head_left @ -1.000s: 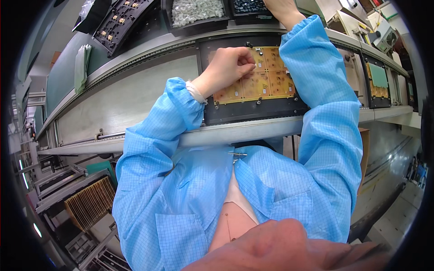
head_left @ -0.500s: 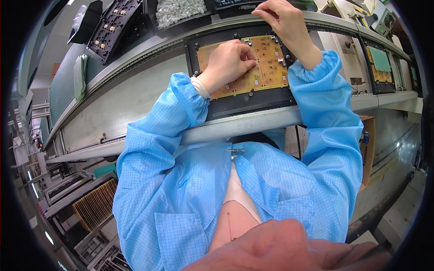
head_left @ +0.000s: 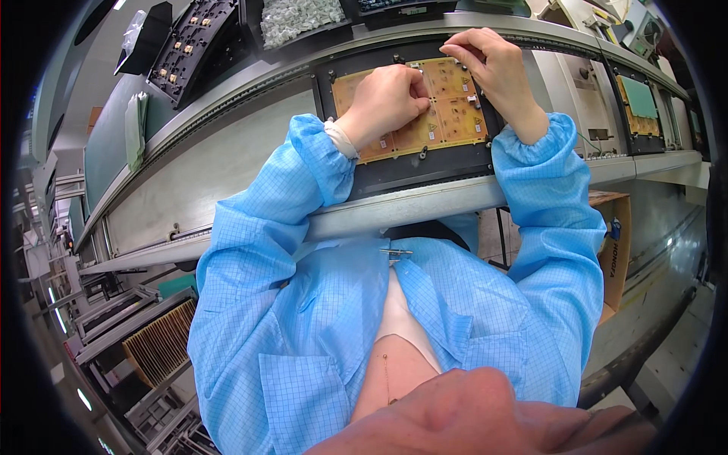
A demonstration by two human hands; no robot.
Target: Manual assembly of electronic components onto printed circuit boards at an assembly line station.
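Yellow circuit board (head_left: 453, 120) flat in black frame (head_left: 409, 174)

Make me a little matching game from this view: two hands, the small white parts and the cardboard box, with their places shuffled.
Things:
1. Left hand
2. Right hand
3. Small white parts
4. Cardboard box

Places:
A. Beside the blue right sleeve, lower than the conveyor's near rail
B. Over the middle of the yellow circuit-board panel
C. In a black bin at the picture's top edge
D. Around the panel's far right corner

Pairs: 1-B, 2-D, 3-C, 4-A
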